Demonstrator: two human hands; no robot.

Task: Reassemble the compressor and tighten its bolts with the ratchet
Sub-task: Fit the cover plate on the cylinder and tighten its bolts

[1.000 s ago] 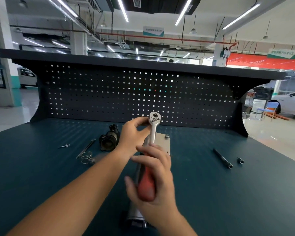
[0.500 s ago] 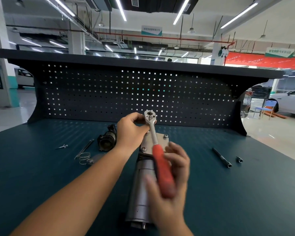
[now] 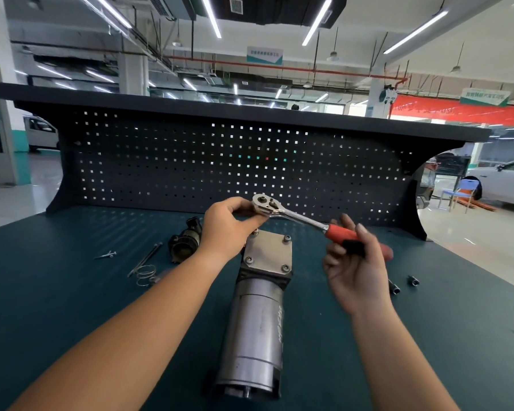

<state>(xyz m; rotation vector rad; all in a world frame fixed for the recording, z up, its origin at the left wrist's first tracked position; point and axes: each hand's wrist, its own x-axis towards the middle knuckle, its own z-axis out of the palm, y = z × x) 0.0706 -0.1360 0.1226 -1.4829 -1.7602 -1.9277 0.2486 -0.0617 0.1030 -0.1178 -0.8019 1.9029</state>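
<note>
On the dark green bench [image 3: 72, 292] in front of me, the compressor [image 3: 252, 327] lies on its side, a long steel cylinder with its square end plate [image 3: 267, 256] pointing away from me towards the pegboard [image 3: 220, 164]. A bolt [image 3: 285, 267] sits at each corner of that plate. There is a line of marking along the cylinder's right flank, but it is too small and smeared for me to read.

My left hand [image 3: 229, 229] pinches the chrome head of the ratchet [image 3: 297, 216], thumb and fingers curled round it, just above the plate's far left corner. Whatever sits under the head is hidden by my hand. The shaft slants down to the right, where its red grip lies in my right hand [image 3: 356, 268]. The palm is turned up and the fingers are loosely curled round the grip, and the hand is blurred.

To the left of the compressor are a dark cylindrical part [image 3: 186, 241], a thin rod [image 3: 145, 258], a wire spring [image 3: 145, 274] and a small screw [image 3: 106, 255]. To the right lies a small socket [image 3: 413, 280], with another black piece [image 3: 394, 289] near my wrist.

Overhead hang a white and teal sign [image 3: 264, 55], a second sign [image 3: 484, 97] and a red banner [image 3: 457, 111]. All carry writing I cannot make out.
</note>
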